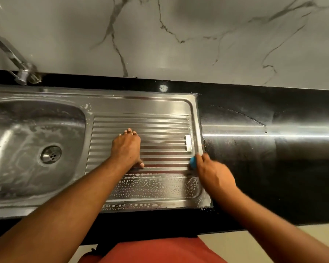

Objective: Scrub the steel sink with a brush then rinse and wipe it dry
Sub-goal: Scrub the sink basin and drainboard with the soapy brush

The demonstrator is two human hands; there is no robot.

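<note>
The steel sink (106,109) sits in a shiny black counter (273,149) under a gray marble wall (198,35). Soap bubbles dot its front edge. My left hand (126,147) presses flat on the ridges. My right hand (215,172) grips the blue brush (193,161) at the sink's right edge. I see no writing.
</note>
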